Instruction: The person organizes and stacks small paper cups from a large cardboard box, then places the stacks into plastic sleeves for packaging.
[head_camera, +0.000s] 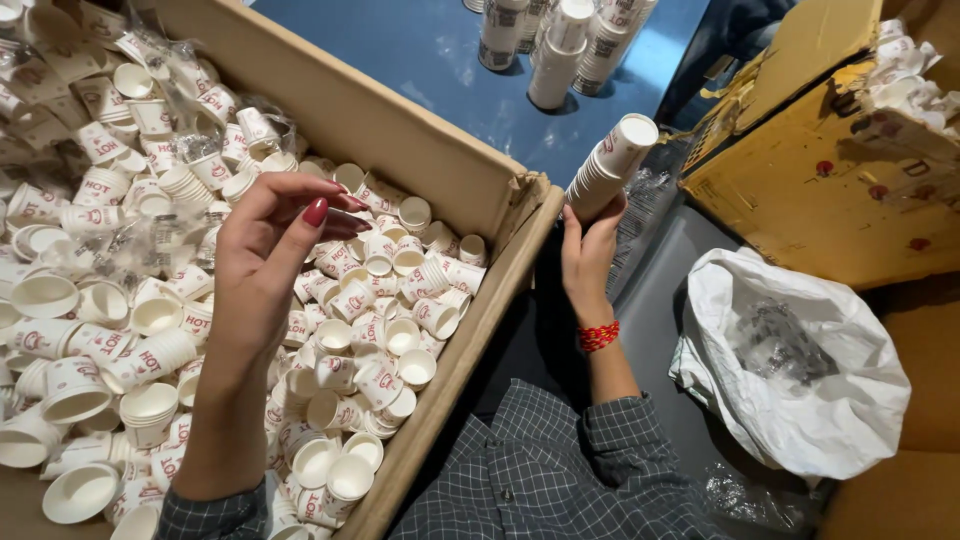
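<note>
Rightward, cup stack (612, 165) held past box edge (470, 350).

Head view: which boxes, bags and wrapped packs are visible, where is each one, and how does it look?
Big brown cardboard box, left: full of loose white paper cups.
Yellow cardboard box, upper right: worn, flap open.
White plastic bag, lower right: crumpled, open.
Wrapped cup stacks, top, on blue surface: white, in clear film.

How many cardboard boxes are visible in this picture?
2. One long brown box on the left holds loose paper cups. One yellow box is at the upper right, also with cups in it. Others may lie outside the view.
</note>
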